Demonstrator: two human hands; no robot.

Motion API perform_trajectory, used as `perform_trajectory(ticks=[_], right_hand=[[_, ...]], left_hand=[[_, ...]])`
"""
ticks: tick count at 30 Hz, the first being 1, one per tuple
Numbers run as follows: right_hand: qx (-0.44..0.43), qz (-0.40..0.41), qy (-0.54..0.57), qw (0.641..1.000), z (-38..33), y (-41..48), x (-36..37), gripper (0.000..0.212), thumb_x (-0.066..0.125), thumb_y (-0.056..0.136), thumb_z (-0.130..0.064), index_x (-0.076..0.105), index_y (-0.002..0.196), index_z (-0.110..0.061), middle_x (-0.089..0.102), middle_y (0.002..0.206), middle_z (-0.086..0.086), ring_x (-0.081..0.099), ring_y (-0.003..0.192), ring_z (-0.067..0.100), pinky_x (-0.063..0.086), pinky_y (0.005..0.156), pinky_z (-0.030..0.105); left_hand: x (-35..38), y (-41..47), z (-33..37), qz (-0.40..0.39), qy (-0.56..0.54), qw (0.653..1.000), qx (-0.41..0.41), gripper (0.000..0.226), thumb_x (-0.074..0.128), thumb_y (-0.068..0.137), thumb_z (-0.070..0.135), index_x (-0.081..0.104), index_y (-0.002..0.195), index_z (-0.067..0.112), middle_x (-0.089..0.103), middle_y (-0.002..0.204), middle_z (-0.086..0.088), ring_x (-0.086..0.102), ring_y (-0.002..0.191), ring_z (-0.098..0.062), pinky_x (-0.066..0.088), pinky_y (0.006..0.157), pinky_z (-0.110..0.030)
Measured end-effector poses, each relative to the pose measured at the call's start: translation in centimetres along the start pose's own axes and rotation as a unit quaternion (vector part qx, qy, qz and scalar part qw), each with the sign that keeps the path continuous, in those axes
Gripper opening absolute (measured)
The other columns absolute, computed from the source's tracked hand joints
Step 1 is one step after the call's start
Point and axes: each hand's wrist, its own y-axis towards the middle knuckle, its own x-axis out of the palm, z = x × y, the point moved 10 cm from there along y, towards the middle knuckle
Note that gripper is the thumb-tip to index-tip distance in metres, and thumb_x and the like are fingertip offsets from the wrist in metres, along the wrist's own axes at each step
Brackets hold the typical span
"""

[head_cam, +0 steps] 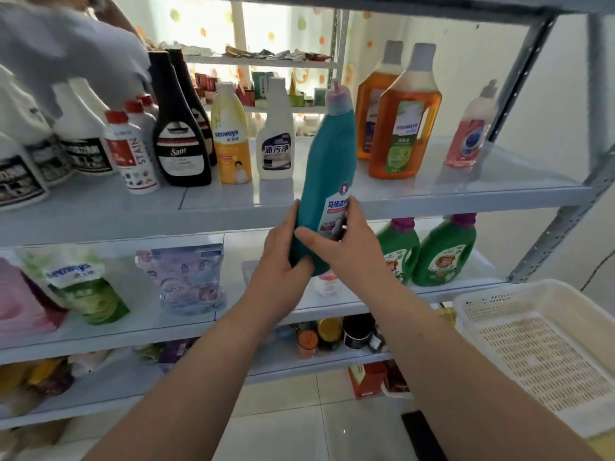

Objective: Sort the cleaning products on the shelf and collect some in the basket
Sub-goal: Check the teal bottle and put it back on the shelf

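Now | our left hand (283, 261) and right hand (347, 242) grip the tall teal plastic bottle (329, 168) low | risk: tilted top knocks amber plastic bottle (404, 128) | cap (339, 99) seal unclear.

The left hand (283, 257) and the right hand (342, 241) are both bare. Back from each wrist, the left forearm (199, 371) and the right forearm (449, 354) are bare as well, all the way to the bottom edge. The fingers are slim. Nails are too blurred to describe.
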Motion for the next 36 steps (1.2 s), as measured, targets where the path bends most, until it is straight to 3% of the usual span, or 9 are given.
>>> perform_trajectory(ticks=[3,6,9,13,16,19,24,28,36], right_hand=[[-0.026,0.028,-0.005,0.999,-1.8,3.4,-0.8,0.062,0.086,0.079,-0.040,0.043,0.124,-0.039,0.060,0.109,-0.033,0.058,0.093,-0.024,0.047,0.066,0.000],[-0.033,0.047,-0.012,0.998,-2.6,7.0,-1.7,0.065,0.084,0.082,-0.042,0.037,0.126,-0.041,0.052,0.109,-0.037,0.057,0.091,-0.021,0.044,0.064,-0.003],[-0.041,0.070,-0.012,0.997,-2.5,10.8,-3.3,0.066,0.085,0.082,-0.039,0.036,0.126,-0.038,0.048,0.108,-0.037,0.051,0.088,-0.031,0.040,0.062,-0.006],[-0.038,0.085,-0.036,0.995,-1.1,15.4,-4.4,0.068,0.086,0.080,-0.039,0.035,0.124,-0.037,0.051,0.111,-0.029,0.057,0.096,-0.009,0.044,0.071,0.002],[-0.040,0.089,-0.046,0.994,0.5,18.4,-4.2,0.070,0.088,0.078,-0.037,0.035,0.123,-0.034,0.053,0.115,-0.021,0.056,0.104,-0.001,0.047,0.085,0.014],[-0.031,0.080,-0.066,0.994,2.1,20.9,-3.2,0.071,0.088,0.078,-0.038,0.034,0.124,-0.034,0.052,0.124,-0.012,0.053,0.113,0.007,0.052,0.092,0.023],[-0.029,0.087,-0.099,0.991,3.6,23.6,-2.3,0.072,0.086,0.079,-0.041,0.037,0.129,-0.029,0.046,0.118,-0.017,0.047,0.107,0.001,0.032,0.063,0.001],[-0.022,0.086,-0.088,0.992,4.7,25.6,-1.3,0.078,0.087,0.077,-0.034,0.037,0.136,-0.021,0.051,0.126,-0.007,0.051,0.112,0.007,0.043,0.084,0.013],[-0.005,0.089,-0.091,0.992,5.6,27.3,0.5,0.087,0.083,0.077,-0.031,0.024,0.140,-0.024,0.049,0.133,0.000,0.053,0.121,0.016,0.050,0.100,0.030]], left_hand=[[-0.8,3.5,2.4,-0.028,0.024,0.999,0.027,0.077,0.049,0.090,0.007,0.030,0.156,0.044,0.046,0.151,0.007,0.047,0.137,-0.011,0.048,0.111,-0.041],[-2.8,6.9,3.9,0.004,0.139,0.989,0.047,0.062,0.047,0.089,0.023,0.040,0.148,0.041,0.048,0.145,0.012,0.044,0.127,0.002,0.041,0.108,-0.030],[-5.0,10.1,3.6,0.051,0.264,0.961,0.061,0.050,0.050,0.098,0.023,0.046,0.148,0.028,0.050,0.143,-0.002,0.043,0.128,-0.012,0.033,0.102,-0.028],[-4.6,13.8,1.4,0.025,0.450,0.891,0.053,0.047,0.052,0.101,0.025,0.052,0.147,0.016,0.056,0.138,-0.015,0.050,0.124,-0.034,0.042,0.101,-0.042],[-3.5,15.0,-0.4,0.006,0.532,0.845,0.056,0.045,0.045,0.103,0.036,0.057,0.143,0.020,0.061,0.130,-0.012,0.056,0.116,-0.033,0.048,0.096,-0.042],[-2.6,15.8,-1.7,0.002,0.561,0.826,0.056,0.043,0.042,0.102,0.042,0.065,0.132,0.022,0.065,0.124,-0.007,0.058,0.110,-0.029,0.048,0.095,-0.039],[-2.5,16.2,-2.1,0.030,0.568,0.819,0.079,0.054,0.033,0.094,0.046,0.072,0.118,0.017,0.068,0.111,-0.008,0.059,0.097,-0.031,0.050,0.087,-0.043],[-2.7,16.0,-2.3,0.062,0.569,0.814,0.100,0.049,0.040,0.091,0.042,0.074,0.111,0.013,0.068,0.100,-0.012,0.058,0.084,-0.035,0.052,0.078,-0.044],[-2.8,16.2,-2.8,0.081,0.568,0.814,0.093,0.047,0.042,0.090,0.041,0.074,0.112,0.013,0.067,0.099,-0.012,0.057,0.082,-0.035,0.051,0.074,-0.042]])
